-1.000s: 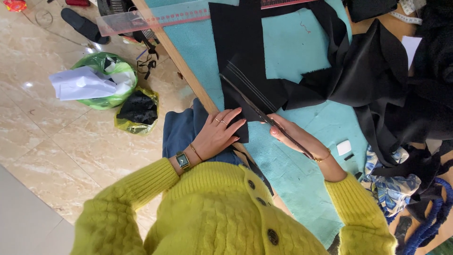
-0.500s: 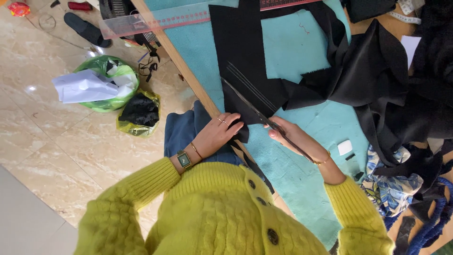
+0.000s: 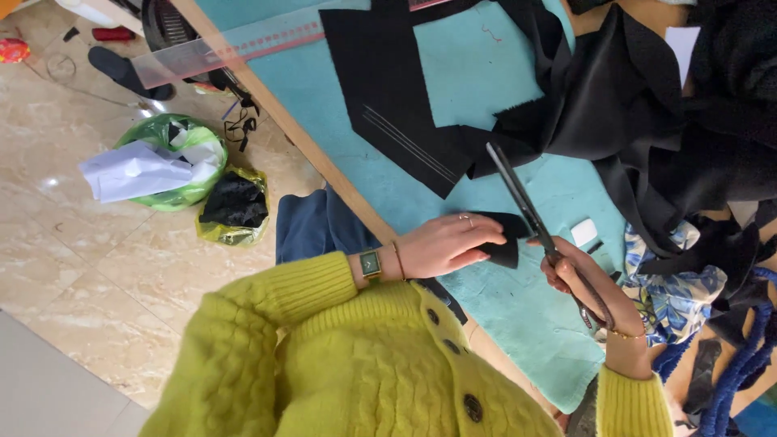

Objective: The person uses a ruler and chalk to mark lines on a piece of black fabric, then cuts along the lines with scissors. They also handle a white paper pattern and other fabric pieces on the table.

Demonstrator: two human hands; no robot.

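small black fabric scrap [image 3: 503, 240] near the middle of the teal cloth [image 3: 518, 316] on the table, pinched at its edge by the left hand [image 3: 445, 244], fingers closed narrow on it. just right of it, one pair of long black scissors [image 3: 534, 222], blades together and pointing away, gripped by the right hand [image 3: 584, 285]. farther off, one large black fabric piece [image 3: 396, 97] with pale chalk lines, more black cloth heaped at right. one clear ruler [image 3: 235, 50] at the far left table edge. on the floor at left, two green bags [image 3: 174, 174].
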